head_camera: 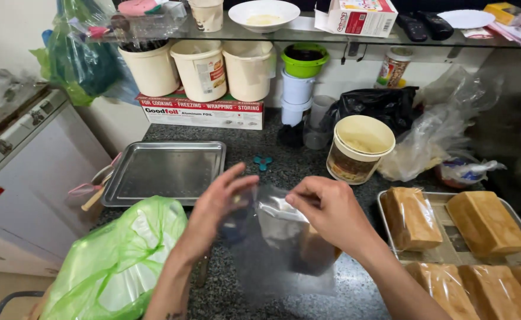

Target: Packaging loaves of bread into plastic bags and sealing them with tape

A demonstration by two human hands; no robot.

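Note:
My left hand and my right hand hold the top edge of a clear plastic bag between them over the dark speckled counter. Each hand pinches one side of the bag's mouth. A brown cake slice shows through the bag under my right hand. To the right, a metal tray carries several wrapped brown cake slices.
An empty steel tray lies at the back left. A green plastic bag bulges at the front left. An open tub, crumpled clear bags, white buckets, a foil box and a glass shelf stand behind.

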